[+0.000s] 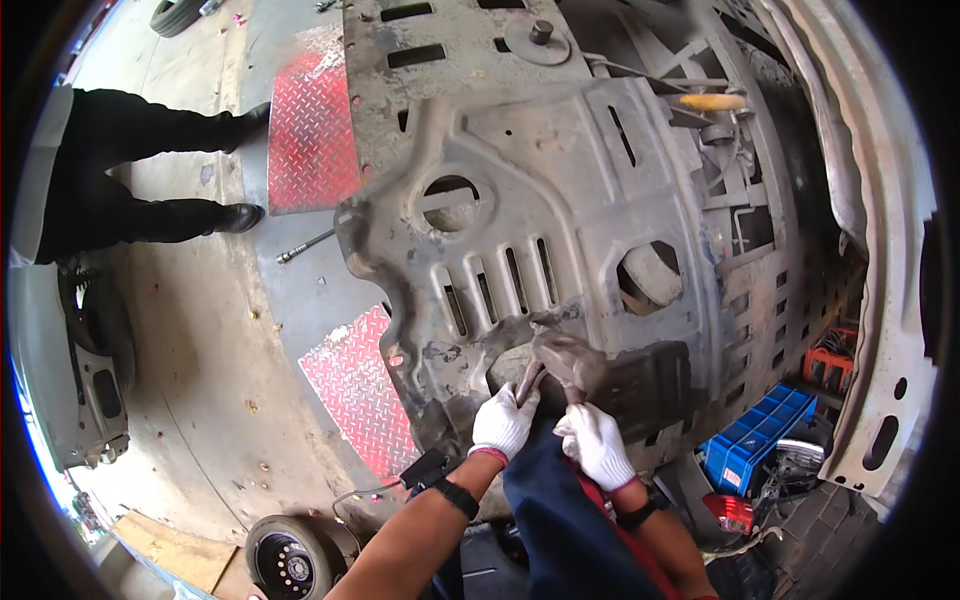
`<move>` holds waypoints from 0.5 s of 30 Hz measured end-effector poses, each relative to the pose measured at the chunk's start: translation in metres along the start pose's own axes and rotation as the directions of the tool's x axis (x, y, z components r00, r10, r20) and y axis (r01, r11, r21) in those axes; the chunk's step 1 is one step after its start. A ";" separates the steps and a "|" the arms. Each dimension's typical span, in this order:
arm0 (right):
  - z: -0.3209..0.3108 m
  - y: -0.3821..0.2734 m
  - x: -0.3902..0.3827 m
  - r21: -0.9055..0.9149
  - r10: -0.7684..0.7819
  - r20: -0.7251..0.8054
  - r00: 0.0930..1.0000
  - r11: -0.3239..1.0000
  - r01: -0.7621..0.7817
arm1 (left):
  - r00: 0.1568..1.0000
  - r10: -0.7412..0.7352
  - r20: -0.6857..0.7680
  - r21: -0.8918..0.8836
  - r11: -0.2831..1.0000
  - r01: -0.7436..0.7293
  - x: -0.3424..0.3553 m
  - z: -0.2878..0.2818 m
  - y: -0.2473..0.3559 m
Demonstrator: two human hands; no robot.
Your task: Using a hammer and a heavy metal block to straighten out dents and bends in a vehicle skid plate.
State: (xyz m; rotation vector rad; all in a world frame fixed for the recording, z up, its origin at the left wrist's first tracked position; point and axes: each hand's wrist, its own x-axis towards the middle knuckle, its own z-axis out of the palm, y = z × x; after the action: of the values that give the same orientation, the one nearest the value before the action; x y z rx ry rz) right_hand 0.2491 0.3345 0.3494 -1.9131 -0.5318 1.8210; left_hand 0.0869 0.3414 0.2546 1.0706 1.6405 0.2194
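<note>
A large grey stamped metal panel (540, 150) with slots and round openings lies in front of me. My left hand (503, 421), in a white glove, is closed round a short brownish metal bar (531, 382) whose far end meets the panel near its lower opening. Closed on the handle of a hammer (568, 360) is my right hand (596, 445), gloved too. The hammer's head is smeared by motion and hangs over the panel beside the bar. Which part of the panel the bar touches is hidden.
Red checkered plates (313, 130) lie left of the panel, with a metal rod tool (305, 246) between them. A person in dark trousers (150, 215) stands at the far left. A wheel (290, 560) lies at lower left; a blue crate (755, 435) stands at right.
</note>
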 end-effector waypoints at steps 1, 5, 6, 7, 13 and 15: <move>0.001 0.002 0.001 -0.062 -0.041 -0.028 0.999 0.997 0.040 | 1.000 -0.012 0.007 -0.001 1.000 0.012 0.003 0.000 0.002; 0.010 -0.001 -0.004 0.175 -0.020 -0.018 1.000 0.984 0.022 | 1.000 0.006 -0.007 0.023 1.000 -0.006 0.004 -0.006 0.003; 0.008 0.004 -0.002 0.174 -0.016 -0.024 1.000 0.985 0.020 | 1.000 0.005 0.000 0.020 1.000 -0.005 0.000 -0.007 0.001; 0.003 0.014 0.005 -0.006 -0.082 -0.014 0.997 0.997 0.082 | 0.999 -0.046 0.013 -0.030 0.998 0.046 -0.005 -0.009 -0.001; -0.002 0.014 0.000 0.345 0.056 -0.069 0.996 0.938 -0.029 | 0.994 -0.112 0.007 -0.283 0.953 0.109 -0.021 -0.042 -0.031; -0.018 0.018 -0.011 0.400 0.034 -0.072 0.997 0.917 -0.002 | 0.985 -0.170 -0.030 -0.349 0.925 0.149 -0.046 -0.073 -0.040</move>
State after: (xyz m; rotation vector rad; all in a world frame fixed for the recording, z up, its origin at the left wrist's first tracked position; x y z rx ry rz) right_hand 0.2662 0.3120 0.3490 -1.7002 -0.1004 1.6993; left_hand 0.0033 0.3123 0.2877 0.6654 1.6580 0.4188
